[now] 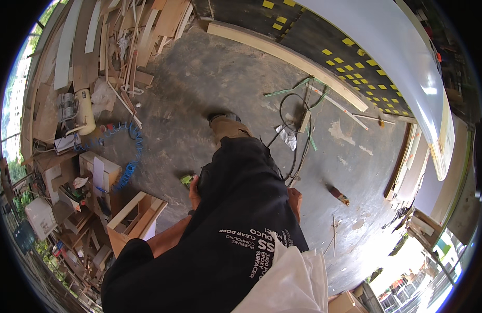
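My left hand hangs at my hip, closed on a small green object — grip detail unclear. My right hand sits mostly hidden behind my dark shirt; I cannot tell how open it is. Below lies the concrete floor, with a blue coiled hose toward its left edge.

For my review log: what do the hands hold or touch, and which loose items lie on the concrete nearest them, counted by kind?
Dark object with a green part, at the left hand: 1
Black cable on the floor: 1
Blue coiled hose: 1
Open wooden box: 1
Right hand: mostly hidden, nothing seen held
Total: 4
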The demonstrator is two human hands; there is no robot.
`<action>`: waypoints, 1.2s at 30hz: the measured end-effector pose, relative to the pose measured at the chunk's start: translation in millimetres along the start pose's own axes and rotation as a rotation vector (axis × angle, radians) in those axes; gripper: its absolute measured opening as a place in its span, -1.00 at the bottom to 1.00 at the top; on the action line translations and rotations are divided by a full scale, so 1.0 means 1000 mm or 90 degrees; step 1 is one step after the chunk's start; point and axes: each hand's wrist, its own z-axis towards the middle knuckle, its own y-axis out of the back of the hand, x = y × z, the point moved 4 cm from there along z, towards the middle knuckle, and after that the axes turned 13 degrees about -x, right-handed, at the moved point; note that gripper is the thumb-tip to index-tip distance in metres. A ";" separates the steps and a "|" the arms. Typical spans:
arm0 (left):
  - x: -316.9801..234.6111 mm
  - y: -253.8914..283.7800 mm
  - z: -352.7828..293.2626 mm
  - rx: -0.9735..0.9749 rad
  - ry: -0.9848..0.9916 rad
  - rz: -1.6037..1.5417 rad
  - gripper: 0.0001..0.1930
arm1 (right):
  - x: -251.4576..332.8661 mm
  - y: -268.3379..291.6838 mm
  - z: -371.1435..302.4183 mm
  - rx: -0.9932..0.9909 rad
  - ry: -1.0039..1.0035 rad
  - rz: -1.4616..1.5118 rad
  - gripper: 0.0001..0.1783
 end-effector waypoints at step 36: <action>-0.043 -0.046 0.031 0.293 -0.185 0.591 -0.53 | 0.008 -0.007 0.012 0.012 -0.075 0.020 -0.69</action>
